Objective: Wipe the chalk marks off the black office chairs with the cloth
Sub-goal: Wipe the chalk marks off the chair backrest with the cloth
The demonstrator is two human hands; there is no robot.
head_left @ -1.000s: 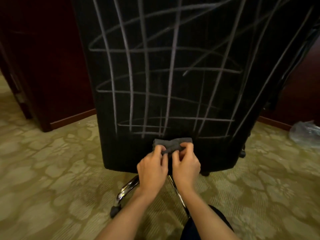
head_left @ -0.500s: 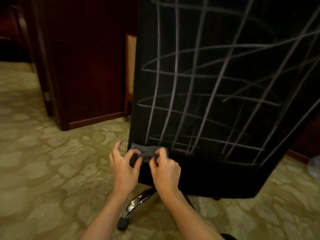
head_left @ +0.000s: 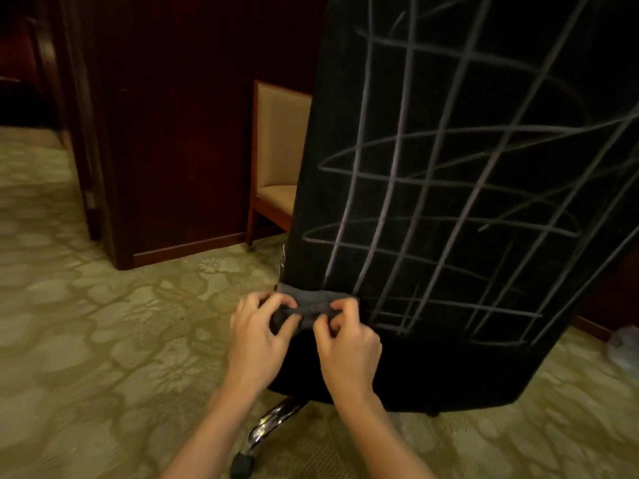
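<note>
The back of a black office chair (head_left: 432, 368) fills the right half of the view, tilted, and is covered with crossing white chalk marks (head_left: 442, 209). A small grey cloth (head_left: 313, 302) is bunched against the lower left part of the chair back. My left hand (head_left: 261, 335) pinches its left end and my right hand (head_left: 347, 344) pinches its right end. The chair's chrome leg and castor (head_left: 266, 432) show below my wrists.
A beige padded chair with a wooden frame (head_left: 276, 157) stands behind the office chair against dark wood panelling (head_left: 179, 133). Patterned green carpet (head_left: 103, 340) covers the floor. A clear plastic bag (head_left: 626, 347) lies at the right edge.
The view has swung left, so the chair back now sits further right. Both hands moved with the cloth from the lower middle of the chair back to its lower left edge.
</note>
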